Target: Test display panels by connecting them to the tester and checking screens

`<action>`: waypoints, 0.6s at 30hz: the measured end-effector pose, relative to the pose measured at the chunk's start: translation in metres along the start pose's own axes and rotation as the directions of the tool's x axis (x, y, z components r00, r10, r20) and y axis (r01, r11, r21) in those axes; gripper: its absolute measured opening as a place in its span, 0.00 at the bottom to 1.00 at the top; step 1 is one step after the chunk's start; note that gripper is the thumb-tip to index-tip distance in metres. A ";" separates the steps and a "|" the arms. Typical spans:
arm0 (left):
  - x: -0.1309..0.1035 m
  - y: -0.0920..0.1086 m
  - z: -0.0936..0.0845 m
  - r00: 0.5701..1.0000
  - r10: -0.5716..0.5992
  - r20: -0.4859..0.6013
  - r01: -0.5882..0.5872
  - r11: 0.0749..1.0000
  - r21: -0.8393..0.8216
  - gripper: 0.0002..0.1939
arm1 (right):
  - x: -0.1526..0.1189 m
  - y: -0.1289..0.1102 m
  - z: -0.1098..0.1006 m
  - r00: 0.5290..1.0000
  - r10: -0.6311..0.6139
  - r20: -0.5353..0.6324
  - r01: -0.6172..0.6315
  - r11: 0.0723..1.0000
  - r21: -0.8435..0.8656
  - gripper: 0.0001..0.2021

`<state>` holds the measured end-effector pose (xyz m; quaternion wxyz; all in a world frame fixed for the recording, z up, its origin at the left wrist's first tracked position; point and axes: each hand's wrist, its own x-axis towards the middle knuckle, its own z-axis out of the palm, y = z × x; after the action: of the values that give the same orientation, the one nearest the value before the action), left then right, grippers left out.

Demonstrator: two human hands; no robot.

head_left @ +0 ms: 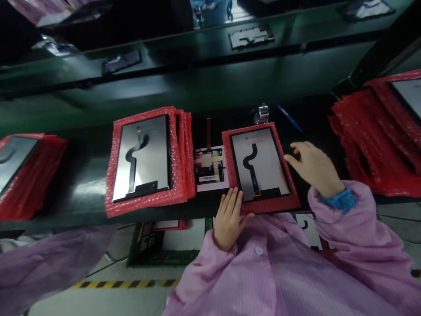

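No text legible. Barcode label (208,178) on the printed sheet (221,186) between the display panels: characters too small. Faint print on near-centre panel (268,164): unreadable.

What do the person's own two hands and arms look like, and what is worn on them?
The left hand and right hand wear no gloves. Both arms have long, loose pink-lilac sleeves, gathered at the cuffs. A blue band circles the right wrist; no band shows on the left. I see no markings on the sleeves.
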<state>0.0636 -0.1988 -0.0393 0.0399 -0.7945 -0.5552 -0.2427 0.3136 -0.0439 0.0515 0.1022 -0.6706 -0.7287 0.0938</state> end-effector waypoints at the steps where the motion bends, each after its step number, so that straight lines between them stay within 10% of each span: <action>1: 0.000 0.000 0.001 1.000 0.000 -0.005 0.000 1.000 -0.004 0.33 | 0.012 -0.002 -0.003 0.999 0.022 -0.040 -0.024 0.998 -0.054 0.18; 10: -0.002 -0.004 -0.002 0.999 -0.007 -0.035 0.003 0.994 -0.112 0.34 | 0.113 0.016 0.015 0.978 0.178 -0.112 -0.169 0.982 0.084 0.10; 14: 0.001 0.003 -0.018 0.991 -0.104 -0.080 0.070 0.934 -0.351 0.27 | 0.053 0.008 -0.007 0.981 0.192 -0.024 -0.136 0.775 0.618 0.05; 18: 0.016 0.022 -0.033 0.981 -0.194 -0.016 0.157 0.838 -0.523 0.28 | -0.045 -0.029 -0.010 0.930 -0.205 0.305 -0.196 0.426 0.883 0.11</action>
<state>0.0760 -0.2041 0.0013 -0.1792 -0.7129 -0.5379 -0.4128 0.2922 -0.0910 0.0682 0.3077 -0.4780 -0.5707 0.5926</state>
